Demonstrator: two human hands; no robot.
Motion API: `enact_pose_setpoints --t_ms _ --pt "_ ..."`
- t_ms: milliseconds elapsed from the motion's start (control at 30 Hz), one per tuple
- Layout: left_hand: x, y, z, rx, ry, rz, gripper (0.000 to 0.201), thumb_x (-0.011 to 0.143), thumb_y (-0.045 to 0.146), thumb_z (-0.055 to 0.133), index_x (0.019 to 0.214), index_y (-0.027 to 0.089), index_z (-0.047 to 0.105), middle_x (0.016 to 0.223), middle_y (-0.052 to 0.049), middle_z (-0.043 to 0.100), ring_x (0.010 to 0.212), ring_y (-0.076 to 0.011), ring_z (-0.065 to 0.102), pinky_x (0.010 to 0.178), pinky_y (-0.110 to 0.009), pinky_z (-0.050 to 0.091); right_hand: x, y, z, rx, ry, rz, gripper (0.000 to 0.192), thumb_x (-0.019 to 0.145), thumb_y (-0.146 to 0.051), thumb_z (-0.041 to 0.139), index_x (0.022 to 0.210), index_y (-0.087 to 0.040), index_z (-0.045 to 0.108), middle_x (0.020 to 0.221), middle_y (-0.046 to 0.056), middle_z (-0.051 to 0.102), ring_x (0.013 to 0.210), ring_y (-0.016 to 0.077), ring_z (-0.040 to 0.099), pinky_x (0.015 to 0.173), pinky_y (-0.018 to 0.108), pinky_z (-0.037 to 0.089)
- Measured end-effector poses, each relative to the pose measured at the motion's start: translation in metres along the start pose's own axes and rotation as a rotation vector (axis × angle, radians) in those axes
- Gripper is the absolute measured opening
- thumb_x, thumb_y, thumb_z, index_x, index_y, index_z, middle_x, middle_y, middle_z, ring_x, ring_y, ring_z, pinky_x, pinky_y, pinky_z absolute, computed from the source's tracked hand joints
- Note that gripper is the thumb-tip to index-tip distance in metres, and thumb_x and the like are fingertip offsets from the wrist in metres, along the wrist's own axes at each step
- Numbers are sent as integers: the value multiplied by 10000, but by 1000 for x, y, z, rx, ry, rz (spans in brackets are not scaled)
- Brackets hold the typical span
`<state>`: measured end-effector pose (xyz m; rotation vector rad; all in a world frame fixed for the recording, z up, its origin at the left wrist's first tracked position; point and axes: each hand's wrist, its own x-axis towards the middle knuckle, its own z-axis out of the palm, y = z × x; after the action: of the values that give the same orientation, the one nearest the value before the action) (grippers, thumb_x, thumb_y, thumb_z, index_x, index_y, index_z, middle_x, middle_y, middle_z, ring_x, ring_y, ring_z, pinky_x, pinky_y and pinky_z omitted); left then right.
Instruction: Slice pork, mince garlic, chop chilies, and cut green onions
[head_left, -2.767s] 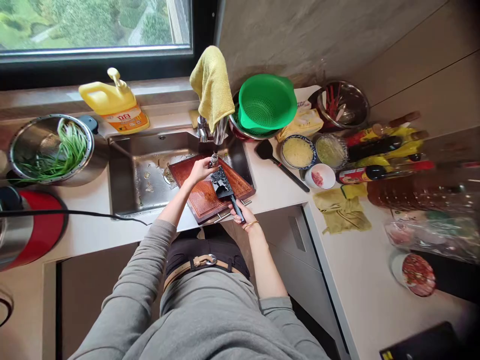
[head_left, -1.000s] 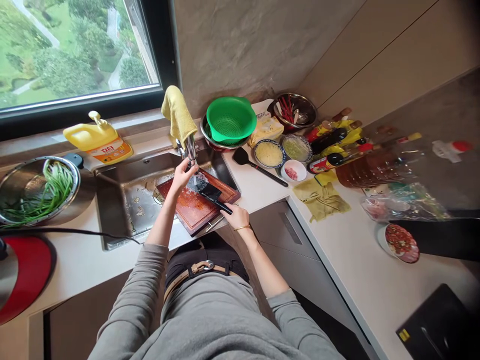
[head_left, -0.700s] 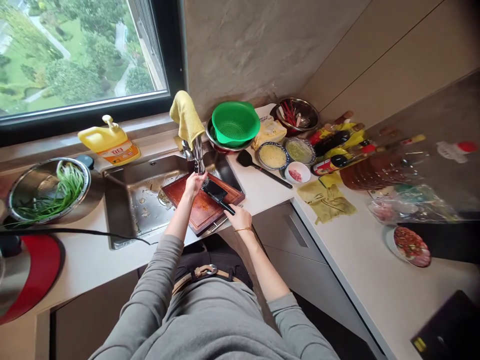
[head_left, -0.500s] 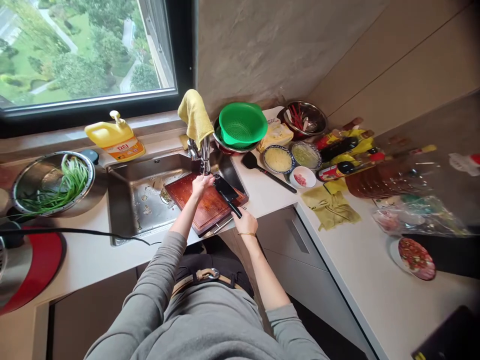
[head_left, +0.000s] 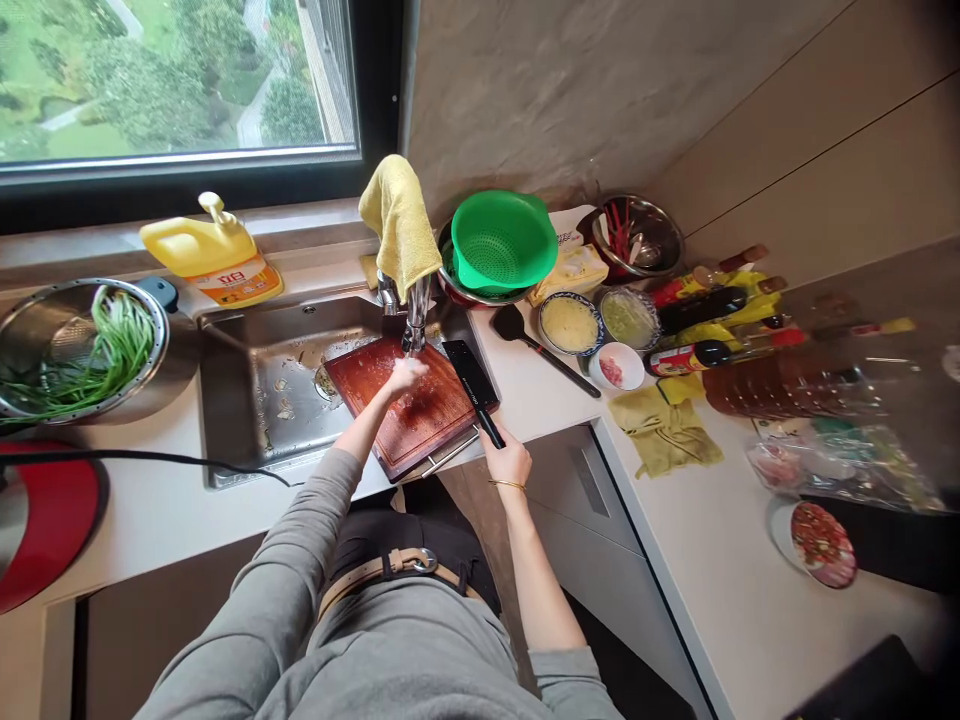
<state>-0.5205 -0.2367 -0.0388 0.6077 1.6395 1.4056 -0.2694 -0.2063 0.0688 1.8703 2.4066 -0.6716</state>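
Note:
My right hand (head_left: 509, 457) is wrapped round the black handle of a cleaver (head_left: 471, 377), whose dark blade lies over the right part of the sink (head_left: 255, 380). Beneath the faucet (head_left: 414, 330), my left hand (head_left: 409, 376) is above a wet brown wooden cutting board (head_left: 420, 415). Its fingers are smeared by motion and water. The board lies across the sink's right side, over a metal rack bar (head_left: 450, 452). A yellow cloth (head_left: 401, 225) hangs over the faucet's top.
Left of the sink stand a pot of green stalks (head_left: 120, 340) and a yellow detergent jug (head_left: 214, 255). To the right are a green colander (head_left: 504, 240), a black spatula (head_left: 544, 350), small bowls of chopped food (head_left: 571, 325), several bottles (head_left: 701, 310) and a folded cloth (head_left: 667, 430).
The cleaver has moved right, away from my left hand, its blade turned more upright. My left hand has dropped slightly under the faucet. The view has shifted a little.

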Motion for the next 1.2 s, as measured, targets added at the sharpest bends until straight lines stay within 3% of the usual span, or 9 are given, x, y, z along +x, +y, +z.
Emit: enact_pose_setpoints --t_ms 167,233,400,467,700,833,1000,1100,1200 --pt "-21 7 -12 93 -34 -32 240 646 239 673 531 154 481 483 69 416 477 -52 372 503 -195 350 3 0 3 21 -63 -1 390 798 -488 548 1114 -299 678 900 75 736 843 275 670 643 297 447" --pt "-25 23 -26 90 -33 -2 126 634 232 659 660 152 566 604 35 546 587 -88 491 591 -212 416 5 0 4 27 -72 5 394 794 -479 557 1124 -300 675 905 75 736 840 270 671 647 298 453" --pt "-42 87 -57 49 -35 276 420 655 261 687 1060 180 609 1098 -63 631 1099 -214 541 951 -296 412 9 2 9 54 -75 3 403 783 -485 557 1110 -287 683 885 79 738 811 264 672 643 297 453" --pt "-50 109 -57 77 -118 310 444 684 290 697 1104 181 602 1099 -66 633 1097 -220 551 970 -310 409 9 3 11 75 -77 -4 400 781 -490 556 1097 -284 688 878 76 738 805 261 670 644 294 448" --pt "-55 139 -42 302 -58 369 341 766 359 616 1033 148 617 917 -38 656 862 -171 592 838 -279 431 5 -2 18 95 -85 5 393 800 -485 527 1059 -234 682 903 84 726 826 251 659 672 288 434" --pt "-44 128 -42 469 -82 408 265 706 321 659 917 162 638 885 -43 642 860 -199 544 884 -319 383 -1 -2 31 94 -60 33 438 808 -510 479 1031 -176 655 884 108 711 799 247 656 646 284 428" --pt "-42 67 -24 609 -131 293 166 577 222 709 696 189 598 704 -46 585 775 -225 517 886 -358 362 -7 6 47 73 -68 51 425 724 -513 576 943 -151 621 789 120 691 700 251 644 559 270 393" --pt "-36 40 -2 613 -28 262 182 592 246 694 733 193 591 708 -51 584 757 -225 521 864 -356 375 -9 7 54 83 -67 79 409 693 -498 616 910 -152 615 783 123 690 703 256 641 550 268 380" --pt "-22 41 15 730 -17 271 214 661 303 647 838 188 613 795 -59 622 825 -235 542 905 -373 359 -9 3 60 94 -25 109 366 676 -463 630 867 -152 617 778 113 689 697 244 632 575 272 387"
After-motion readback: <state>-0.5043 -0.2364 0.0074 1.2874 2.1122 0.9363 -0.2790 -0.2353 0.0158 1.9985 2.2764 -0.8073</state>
